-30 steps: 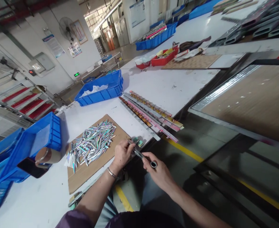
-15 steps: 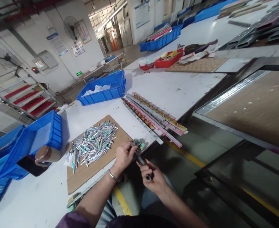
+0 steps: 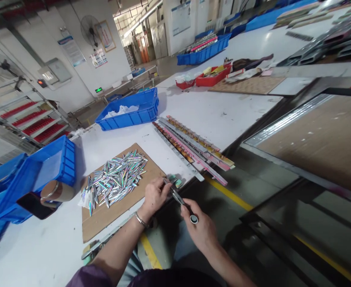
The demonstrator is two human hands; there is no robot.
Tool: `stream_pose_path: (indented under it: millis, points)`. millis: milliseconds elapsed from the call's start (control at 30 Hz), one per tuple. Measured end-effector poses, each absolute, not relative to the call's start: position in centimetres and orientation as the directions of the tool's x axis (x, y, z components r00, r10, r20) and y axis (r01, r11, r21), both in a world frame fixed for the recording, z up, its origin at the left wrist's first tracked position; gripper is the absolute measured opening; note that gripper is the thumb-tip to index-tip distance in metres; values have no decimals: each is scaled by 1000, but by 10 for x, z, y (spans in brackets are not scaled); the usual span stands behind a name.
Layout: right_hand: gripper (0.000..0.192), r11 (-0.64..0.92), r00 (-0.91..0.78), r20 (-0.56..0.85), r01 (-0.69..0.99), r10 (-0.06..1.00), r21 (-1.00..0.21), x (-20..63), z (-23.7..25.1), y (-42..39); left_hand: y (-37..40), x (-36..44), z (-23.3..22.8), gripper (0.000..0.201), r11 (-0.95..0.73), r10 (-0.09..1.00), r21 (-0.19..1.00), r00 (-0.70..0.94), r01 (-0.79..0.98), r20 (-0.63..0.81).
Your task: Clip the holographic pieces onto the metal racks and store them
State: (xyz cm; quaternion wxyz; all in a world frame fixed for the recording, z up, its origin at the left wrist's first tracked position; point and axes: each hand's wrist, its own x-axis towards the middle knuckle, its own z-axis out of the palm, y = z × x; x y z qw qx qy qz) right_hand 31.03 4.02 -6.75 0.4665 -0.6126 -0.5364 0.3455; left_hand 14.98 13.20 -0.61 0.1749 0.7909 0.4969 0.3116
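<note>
Foil pieces (image 3: pixel 115 177) on cardboard (image 3: pixel 103 215); crate (image 3: pixel 130 109) behind.

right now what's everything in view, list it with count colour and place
white worktable: one, centre
brown cardboard sheet: one, near edge of table
holographic silver strips: a heap, too many to count, on the cardboard
long metal and pink rails: several, laid side by side right of the cardboard
blue plastic crates: one behind the cardboard, more at left and far back
red trays: two, far end
wall fans: two, back wall
left hand: at table edge, on a small part
right hand: holds a slim dark-handled tool
</note>
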Motion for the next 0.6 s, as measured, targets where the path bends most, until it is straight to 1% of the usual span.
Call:
stream_pose_path:
  millis: [67, 100, 133, 167, 200, 233, 267, 300, 333, 367, 400, 433, 467, 500, 533, 567, 600]
  points:
    - [30, 28, 173, 94, 348, 980, -937, 309, -66, 45, 132, 150, -6, 22, -449, 893, 580, 313, 680, 324]
    - [29, 29, 151, 77, 302, 986, -953, 309, -66, 48, 132, 150, -6, 22, -451, 892, 577, 313, 681, 327]
    - [30, 13, 131, 39, 194, 991, -981, 308, -67, 52, 133, 150, -7, 21, -452, 891, 576, 312, 681, 329]
    - [32, -27, 109, -22, 37, 994, -999, 308, -68, 56, 133, 150, -7, 21, -454, 890, 574, 313, 682, 332]
    - [35, -86, 86, -100, -157, 991, -984, 307, -69, 59, 132, 150, -7, 20, -458, 888, 569, 315, 683, 336]
    - [39, -154, 57, -188, -365, 981, -918, 305, -71, 61, 132, 150, -7, 19, -464, 884, 563, 319, 684, 341]
    - [41, -226, 5, -276, -559, 961, -798, 304, -73, 63, 132, 150, -8, 19, -473, 879, 552, 325, 687, 349]
    - [42, -299, -80, -349, -708, 934, -639, 302, -75, 64, 132, 150, -8, 18, -483, 873, 538, 333, 690, 357]
    - [41, -366, -184, -389, -805, 903, -468, 301, -76, 63, 131, 150, -9, 18, -491, 868, 524, 338, 696, 364]
    - [38, -424, -293, -392, -851, 872, -309, 299, -77, 62, 131, 150, -9, 17, -493, 866, 514, 340, 702, 366]
    - [34, -478, -389, -369, -858, 844, -187, 298, -77, 61, 131, 150, -9, 18, -487, 869, 510, 337, 709, 362]
    - [29, -518, -454, -337, -845, 825, -130, 298, -77, 59, 131, 150, -10, 18, -478, 875, 512, 333, 714, 353]
    - [26, -527, -465, -318, -837, 826, -146, 298, -77, 57, 131, 149, -10, 19, -467, 881, 519, 327, 716, 341]
    - [25, -495, -415, -317, -835, 853, -240, 299, -77, 56, 132, 149, -10, 19, -457, 887, 528, 322, 716, 332]
    - [25, -429, -318, -312, -804, 895, -411, 301, -77, 55, 132, 149, -9, 20, -452, 890, 533, 319, 715, 327]
    - [27, -326, -191, -274, -703, 942, -632, 304, -78, 54, 132, 149, -9, 20, -450, 891, 535, 317, 716, 325]
    - [29, -179, -57, -175, -506, 983, -843, 308, -78, 53, 133, 149, -8, 21, -449, 891, 533, 316, 717, 325]
